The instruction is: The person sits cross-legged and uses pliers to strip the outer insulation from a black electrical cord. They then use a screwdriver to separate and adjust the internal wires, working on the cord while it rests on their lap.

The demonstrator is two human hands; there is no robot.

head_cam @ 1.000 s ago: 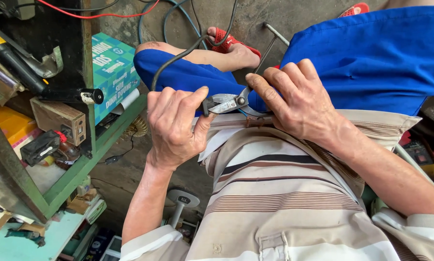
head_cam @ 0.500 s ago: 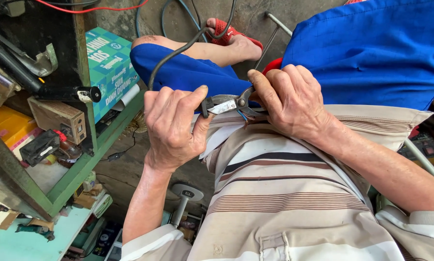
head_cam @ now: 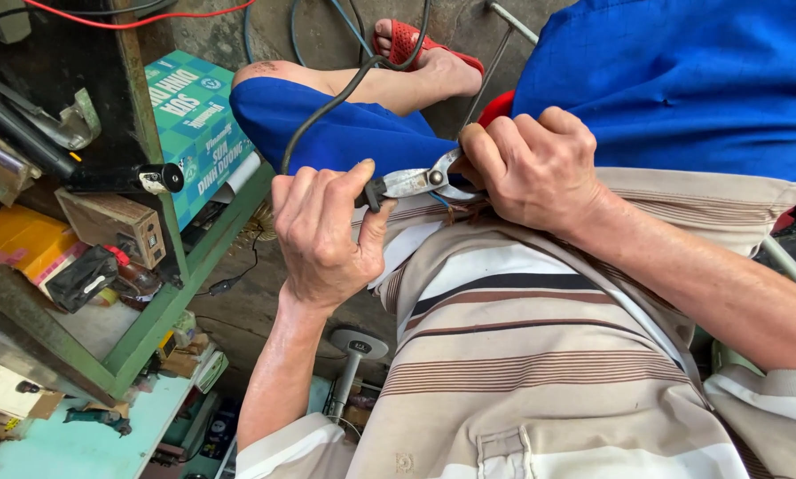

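The left hand (head_cam: 322, 232) was closed on the black-handled steel cutting pliers (head_cam: 408, 183), whose nose met the right hand (head_cam: 533, 167), itself closed over a thin blue wire (head_cam: 440, 200) against the striped shirt (head_cam: 540, 355). Judged a cutting or stripping step; the next squeeze would need steady aim. The right hand hid the pliers' tips and most of the wire.

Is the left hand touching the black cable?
Touching. The head view shows the left hand with thumb and fingers pinching the black cable end, right beside the scissors.
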